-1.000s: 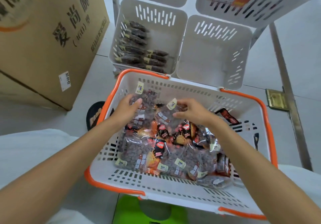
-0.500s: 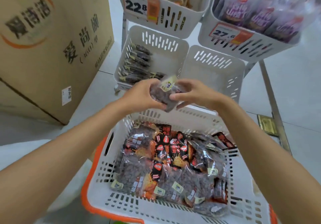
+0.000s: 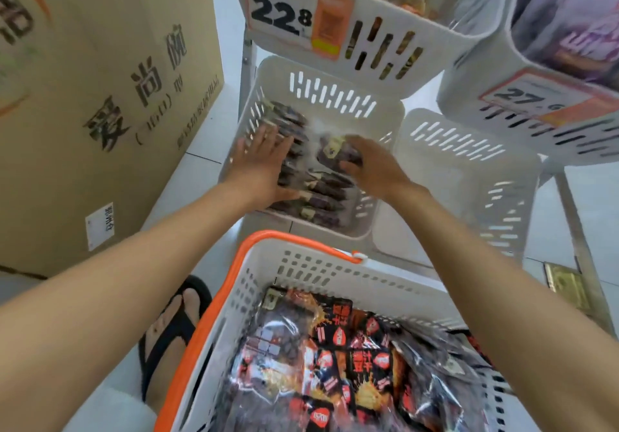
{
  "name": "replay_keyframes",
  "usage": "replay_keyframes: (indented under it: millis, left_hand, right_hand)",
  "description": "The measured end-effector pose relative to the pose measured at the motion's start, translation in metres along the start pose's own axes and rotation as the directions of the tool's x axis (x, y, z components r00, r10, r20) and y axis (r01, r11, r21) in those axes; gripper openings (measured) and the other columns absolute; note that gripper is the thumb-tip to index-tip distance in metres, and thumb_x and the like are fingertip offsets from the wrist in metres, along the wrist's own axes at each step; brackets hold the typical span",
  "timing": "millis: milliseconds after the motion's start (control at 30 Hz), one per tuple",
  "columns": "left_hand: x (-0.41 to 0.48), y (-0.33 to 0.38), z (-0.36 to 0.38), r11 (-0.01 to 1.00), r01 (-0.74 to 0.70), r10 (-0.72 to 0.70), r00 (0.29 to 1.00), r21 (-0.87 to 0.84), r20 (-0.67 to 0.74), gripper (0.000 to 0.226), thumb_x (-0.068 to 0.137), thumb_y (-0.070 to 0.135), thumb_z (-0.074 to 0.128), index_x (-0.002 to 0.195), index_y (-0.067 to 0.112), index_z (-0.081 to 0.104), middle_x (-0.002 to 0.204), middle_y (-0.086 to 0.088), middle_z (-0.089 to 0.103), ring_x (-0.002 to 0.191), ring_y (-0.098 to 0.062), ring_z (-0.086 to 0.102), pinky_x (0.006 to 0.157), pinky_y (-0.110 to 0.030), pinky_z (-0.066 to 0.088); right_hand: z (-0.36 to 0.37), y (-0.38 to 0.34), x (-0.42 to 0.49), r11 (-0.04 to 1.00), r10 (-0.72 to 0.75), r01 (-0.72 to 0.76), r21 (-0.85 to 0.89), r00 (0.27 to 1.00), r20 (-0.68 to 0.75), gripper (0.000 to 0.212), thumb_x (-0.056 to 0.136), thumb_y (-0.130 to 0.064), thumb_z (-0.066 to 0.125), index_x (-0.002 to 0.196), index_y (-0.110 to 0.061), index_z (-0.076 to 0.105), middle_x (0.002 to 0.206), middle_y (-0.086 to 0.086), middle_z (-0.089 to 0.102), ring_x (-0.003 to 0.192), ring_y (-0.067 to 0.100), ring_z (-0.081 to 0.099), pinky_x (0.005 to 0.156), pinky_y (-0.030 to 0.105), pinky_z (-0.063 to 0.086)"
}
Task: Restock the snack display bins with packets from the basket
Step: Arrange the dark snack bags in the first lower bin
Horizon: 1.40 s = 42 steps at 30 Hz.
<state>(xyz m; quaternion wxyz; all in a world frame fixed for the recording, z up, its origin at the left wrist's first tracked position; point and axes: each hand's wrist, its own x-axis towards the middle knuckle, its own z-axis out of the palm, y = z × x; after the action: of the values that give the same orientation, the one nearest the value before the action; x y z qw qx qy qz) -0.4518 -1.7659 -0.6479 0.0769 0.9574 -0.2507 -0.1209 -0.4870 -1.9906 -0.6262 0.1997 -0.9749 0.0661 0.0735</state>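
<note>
In the middle of the frame, a white slotted display bin [image 3: 330, 96] on the floor holds a row of dark snack packets [image 3: 315, 198] standing on edge, packed along its left and near sides. The left hand [image 3: 264, 160] lies on that row with its fingers straight and spread, palm down against the packet tops. The right hand [image 3: 376, 168] is inside the same bin just to the right, its fingers curled round a clear packet of dark snacks [image 3: 330, 150] with a small yellowish sticker, held just above the row. Just beside this bin on the right stands a second white bin [image 3: 469, 166], its slotted inner walls in view. Above, at the top of the frame, a raised bin [image 3: 385, 49] with pale brown snacks carries an orange-and-white price tag [image 3: 281, 16] reading 22.8. The bin at the upper right [image 3: 536, 126] holds blurred purple packets [image 3: 569, 29] and a tag starting 27. At the bottom of the frame, the white shopping basket [image 3: 294, 264] with an orange rim holds many red, black and clear packets [image 3: 335, 351] lying flat and overlapping. A large cardboard box [image 3: 100, 96] with printed characters fills the upper left. A foot in a black flip-flop [image 3: 170, 331] shows at the lower left, beside the basket.
</note>
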Motion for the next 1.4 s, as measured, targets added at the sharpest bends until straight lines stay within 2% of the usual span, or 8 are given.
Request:
replay_keyframes:
  millis: [200,433,633,800,1033,1133,1267,1400]
  left_hand:
    - [0.007,-0.001,0.014,0.995,0.03,-0.025,0.998,0.099,-0.053,0.105,0.086,0.068,0.056,0.158,0.023,-0.007,0.163,-0.007,-0.022,0.15,-0.024,-0.021,0.12,-0.048,-0.009]
    - [0.009,-0.013,0.022,0.995,-0.004,0.013,0.996,0.096,-0.093,0.105,0.083,0.069,0.059,0.158,0.029,-0.002,0.165,-0.002,-0.016,0.152,-0.021,-0.017,0.122,-0.044,-0.005]
    - [0.006,-0.006,0.018,0.998,0.035,-0.032,0.997,0.042,-0.065,0.099,0.085,0.066,0.058,0.158,0.029,0.002,0.166,-0.002,-0.014,0.151,-0.021,-0.017,0.122,-0.047,-0.005]
    - [-0.023,0.012,0.005,0.962,0.004,-0.038,0.992,-0.273,-0.119,0.077,0.094,0.055,0.056,0.156,0.025,0.022,0.167,-0.004,0.002,0.153,-0.021,0.0,0.123,-0.048,0.005]
    - [-0.114,0.025,0.003,0.82,-0.036,-0.004,0.998,-0.571,-0.07,0.066,0.091,0.052,0.061,0.148,0.026,0.039,0.159,0.0,0.031,0.148,-0.019,0.026,0.12,-0.046,0.026]
    - [-0.159,0.025,0.003,0.853,-0.081,0.027,0.993,-0.516,-0.111,0.06,0.09,0.052,0.062,0.144,0.031,0.043,0.155,0.003,0.038,0.144,-0.016,0.031,0.118,-0.046,0.029]
    - [-0.205,0.029,-0.001,0.861,-0.054,0.007,0.995,-0.506,-0.095,0.059,0.09,0.045,0.066,0.142,0.028,0.045,0.149,0.003,0.044,0.136,-0.017,0.04,0.113,-0.04,0.035]
    - [-0.231,0.039,-0.004,0.888,-0.074,0.032,0.995,-0.453,-0.099,0.06,0.089,0.04,0.07,0.142,0.024,0.046,0.151,0.003,0.042,0.139,-0.017,0.038,0.117,-0.042,0.032]
  right_hand:
    - [0.024,-0.001,0.028,0.995,0.015,-0.03,0.099,0.989,0.149,0.059,0.095,-0.038,0.06,0.147,-0.023,0.036,0.148,0.01,0.036,0.132,0.029,0.041,0.107,0.033,0.034]
    - [-0.005,-0.003,0.019,0.997,0.006,0.012,-0.072,0.969,0.246,0.035,0.1,-0.019,0.05,0.133,-0.02,0.041,0.096,0.006,0.057,0.075,0.02,0.051,0.061,0.032,0.036]
    - [0.01,-0.007,0.009,0.997,-0.027,0.011,0.074,0.976,0.217,0.043,0.102,-0.018,0.048,0.143,-0.019,0.038,0.14,0.009,0.047,0.111,0.024,0.049,0.09,0.03,0.035]
    - [0.01,-0.011,-0.025,0.988,0.019,-0.034,0.151,0.995,0.101,0.059,0.098,-0.033,0.057,0.151,-0.029,0.031,0.163,0.004,0.014,0.15,0.024,0.011,0.119,0.04,0.014]
    - [0.033,-0.048,-0.174,0.896,-0.078,0.224,0.383,0.929,-0.362,0.027,0.091,0.001,0.056,0.113,-0.011,0.066,0.111,-0.001,0.063,0.103,0.012,0.06,0.093,0.022,0.047]
    - [0.071,-0.057,-0.222,0.862,-0.007,0.05,0.505,0.996,-0.087,0.021,0.093,-0.005,0.056,0.106,-0.017,0.069,0.1,-0.001,0.07,0.087,0.008,0.063,0.083,0.025,0.05]
    - [0.137,-0.058,-0.253,0.943,-0.137,-0.039,0.329,0.859,0.493,0.063,0.088,-0.039,0.07,0.144,-0.019,0.046,0.152,0.006,0.04,0.139,0.024,0.035,0.114,0.038,0.031]
    - [0.172,-0.057,-0.276,0.956,-0.208,0.087,0.281,0.876,0.434,0.026,0.087,-0.031,0.073,0.107,-0.018,0.06,0.132,0.009,0.048,0.13,0.026,0.035,0.108,0.04,0.029]
